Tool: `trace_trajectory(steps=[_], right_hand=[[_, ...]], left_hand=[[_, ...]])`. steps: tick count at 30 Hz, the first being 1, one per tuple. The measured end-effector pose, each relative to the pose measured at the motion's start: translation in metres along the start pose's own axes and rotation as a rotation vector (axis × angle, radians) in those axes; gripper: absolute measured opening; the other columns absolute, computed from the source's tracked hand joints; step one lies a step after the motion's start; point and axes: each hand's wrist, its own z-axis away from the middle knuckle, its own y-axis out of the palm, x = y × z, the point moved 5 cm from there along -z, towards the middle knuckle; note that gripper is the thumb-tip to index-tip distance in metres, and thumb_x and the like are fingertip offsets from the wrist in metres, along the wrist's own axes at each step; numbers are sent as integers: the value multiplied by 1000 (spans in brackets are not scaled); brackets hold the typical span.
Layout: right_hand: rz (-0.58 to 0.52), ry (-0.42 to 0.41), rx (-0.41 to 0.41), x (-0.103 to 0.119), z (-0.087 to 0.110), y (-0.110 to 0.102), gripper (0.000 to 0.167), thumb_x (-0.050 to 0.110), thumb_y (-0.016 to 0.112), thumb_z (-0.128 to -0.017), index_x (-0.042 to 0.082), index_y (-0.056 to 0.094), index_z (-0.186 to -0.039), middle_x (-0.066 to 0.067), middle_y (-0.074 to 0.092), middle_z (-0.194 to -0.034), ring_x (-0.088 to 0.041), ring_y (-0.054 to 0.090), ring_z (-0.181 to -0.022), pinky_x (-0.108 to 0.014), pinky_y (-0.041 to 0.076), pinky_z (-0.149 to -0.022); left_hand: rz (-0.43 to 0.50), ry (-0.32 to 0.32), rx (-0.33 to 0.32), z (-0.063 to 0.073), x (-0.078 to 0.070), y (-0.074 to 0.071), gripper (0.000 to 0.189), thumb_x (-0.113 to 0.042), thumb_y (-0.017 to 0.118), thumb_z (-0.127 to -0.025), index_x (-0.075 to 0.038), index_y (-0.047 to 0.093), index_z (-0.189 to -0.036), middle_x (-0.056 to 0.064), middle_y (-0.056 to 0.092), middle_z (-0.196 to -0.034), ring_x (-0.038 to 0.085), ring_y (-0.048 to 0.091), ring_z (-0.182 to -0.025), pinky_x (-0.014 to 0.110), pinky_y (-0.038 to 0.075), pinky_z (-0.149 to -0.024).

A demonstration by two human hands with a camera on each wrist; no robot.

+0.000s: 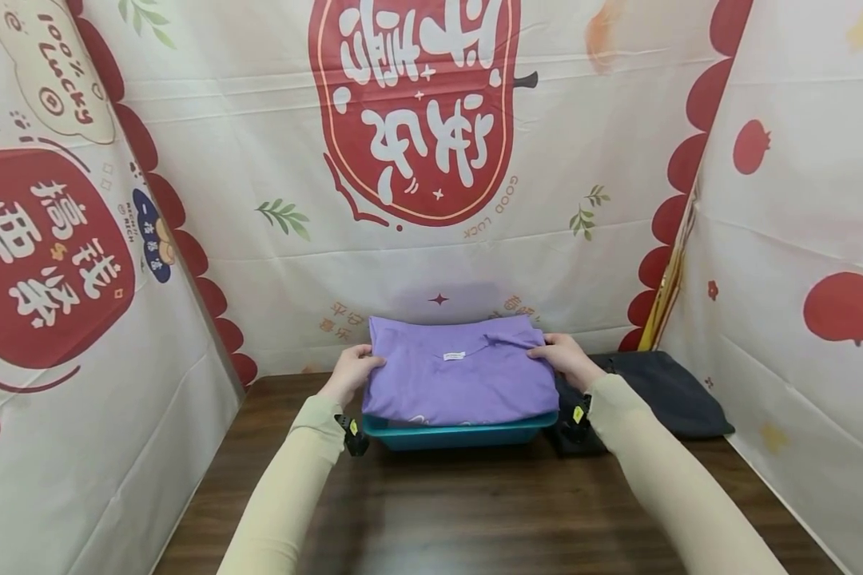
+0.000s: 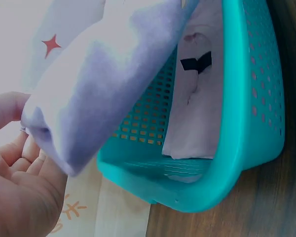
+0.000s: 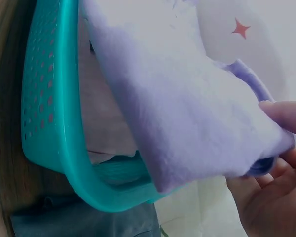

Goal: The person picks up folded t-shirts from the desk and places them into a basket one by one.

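A folded purple shirt (image 1: pixel 460 383) with a white neck label hangs over a teal plastic basket (image 1: pixel 460 437). My left hand (image 1: pixel 352 371) pinches the shirt's left side, thumb on top and fingers beneath, as the left wrist view shows. On the opposite side my right hand (image 1: pixel 564 359) pinches the shirt's edge the same way. Inside the perforated basket lies a folded pale pinkish garment (image 2: pixel 195 108) with a black tag; the right wrist view shows part of that garment (image 3: pixel 106 108) below the shirt. The shirt is tilted, its near edge close to the basket rim.
Dark folded cloth (image 1: pixel 662 395) lies right of the basket on the brown wooden table (image 1: pixel 431 511). Printed fabric walls (image 1: pixel 431 263) enclose the table at the back and both sides. The back wall stands close behind the basket.
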Motion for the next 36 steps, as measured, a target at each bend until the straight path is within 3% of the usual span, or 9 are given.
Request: trace_trajectory(steps=[3, 11, 15, 18, 21, 23, 27, 31, 36], right_hand=[[-7, -14, -12, 1, -4, 7, 58, 12, 62, -92, -10, 40, -141, -31, 46, -138, -38, 54, -115, -42, 50, -89], [61, -42, -51, -4, -12, 19, 53, 7, 62, -90, -14, 46, -135, -33, 49, -133, -42, 54, -115, -48, 49, -91], [105, -42, -57, -7, -16, 24, 51, 8, 61, -90, -13, 47, -134, -32, 51, -132, -42, 55, -114, -48, 49, -91], [163, -41, -74, -8, -17, 26, 47, 9, 61, -91, -12, 51, -132, -32, 53, -129, -41, 57, -111, -47, 51, -87], [233, -52, -94, -9, -18, 27, 22, 10, 63, -89, -5, 63, -105, -26, 61, -106, -33, 60, -90, -39, 52, -72], [277, -77, -104, -9, -19, 29, 11, 8, 65, -87, 0, 58, -84, -17, 58, -89, -26, 54, -77, -34, 46, -64], [313, -97, -92, -13, -22, 35, 30, 5, 65, -85, 9, 41, -68, -3, 38, -68, -18, 38, -63, -30, 35, -57], [311, -73, -74, -18, -23, 41, 37, 3, 64, -85, 12, 34, -65, 2, 24, -63, -15, 30, -58, -29, 31, -55], [324, -45, -75, -25, -24, 44, 43, 1, 64, -82, 14, 27, -63, 3, 17, -61, -14, 23, -53, -28, 28, -52]], left_hand=[[-26, 13, -24, -2, 3, -1, 36, -5, 68, -84, 8, 63, -116, 10, 65, -94, 15, 55, -79, 28, 48, -71], [-118, -6, -10, -2, 10, 7, 46, -7, 67, -85, 9, 57, -127, 25, 60, -122, 34, 57, -110, 45, 47, -94], [-154, -18, -4, -3, 13, 8, 51, -8, 66, -87, 10, 52, -132, 26, 56, -126, 36, 56, -113, 46, 46, -96], [-197, -13, -6, -4, 15, 10, 50, -9, 66, -87, 9, 52, -132, 24, 59, -120, 33, 58, -107, 45, 47, -93], [-241, -6, -15, -6, 16, 14, 47, -10, 66, -88, 7, 55, -130, 20, 62, -111, 29, 60, -99, 43, 49, -89], [-267, -2, -22, -6, 18, 17, 44, -10, 67, -88, 7, 57, -128, 19, 63, -108, 28, 60, -96, 43, 50, -87], [-305, 2, -12, -5, 20, 22, 47, -11, 66, -89, 7, 55, -130, 22, 63, -115, 31, 61, -102, 44, 50, -89], [-345, -7, -3, -5, 23, 27, 50, -12, 67, -90, 7, 52, -134, 24, 57, -128, 35, 57, -113, 46, 48, -93], [-430, -4, 7, -7, 27, 32, 47, -12, 68, -88, 7, 55, -130, 24, 56, -130, 37, 55, -115, 47, 48, -93]])
